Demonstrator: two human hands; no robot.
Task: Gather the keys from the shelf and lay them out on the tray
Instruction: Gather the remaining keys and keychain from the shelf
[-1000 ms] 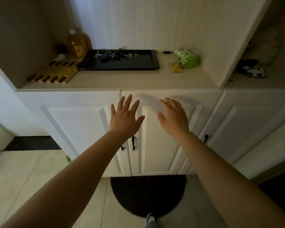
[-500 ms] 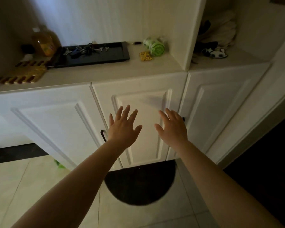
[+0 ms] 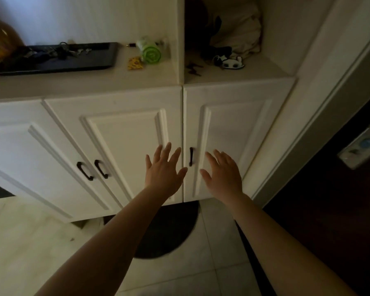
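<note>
A black tray (image 3: 77, 66) lies on the cream shelf (image 3: 94, 82) at the upper left, with a bunch of keys (image 3: 61, 51) along its far side. More dark keys (image 3: 193, 68) lie in the right-hand shelf compartment, beside a black-and-white keyring charm (image 3: 230, 61). My left hand (image 3: 163, 169) and my right hand (image 3: 222, 175) are held out side by side, fingers spread and empty, in front of the cabinet doors well below the shelf.
A green roll (image 3: 150, 52) and a yellow tag (image 3: 135, 63) lie right of the tray; an orange bottle (image 3: 0, 41) stands at the far left. Light cloth (image 3: 241, 35) fills the right compartment. White cabinet doors with black handles (image 3: 191, 156) stand ahead, a dark mat (image 3: 169, 229) below.
My view has swung to the right, so the tray slid left and the right compartment came into sight. Both hands stay spread and empty, now in front of the rightmost doors.
</note>
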